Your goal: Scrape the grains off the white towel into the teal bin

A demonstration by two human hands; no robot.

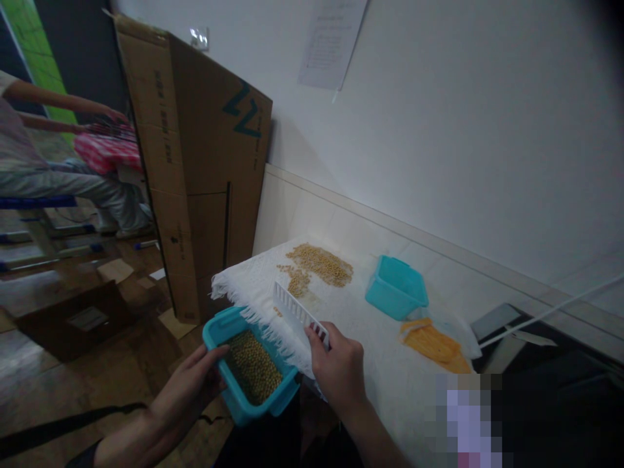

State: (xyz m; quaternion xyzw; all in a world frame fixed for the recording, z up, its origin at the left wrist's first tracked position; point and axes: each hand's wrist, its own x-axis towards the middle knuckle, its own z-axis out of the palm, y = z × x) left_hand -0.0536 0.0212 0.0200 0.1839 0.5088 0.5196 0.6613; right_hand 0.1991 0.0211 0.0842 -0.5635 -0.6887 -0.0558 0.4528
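Note:
My left hand grips the near-left rim of a teal plastic container, thumb over the edge. Yellowish soybeans fill its bottom, and it sits just below the fringed edge of a white cloth. In my right hand is a white slotted plastic strip, held by its near end and tilted over the cloth. Beyond the strip, more soybeans lie spread on the cloth, with a smaller patch beside them.
A second teal container stands to the right against the wall, beside an orange cloth-like item. A tall cardboard box rises at the back left. Further left, another person sits handling red checked fabric.

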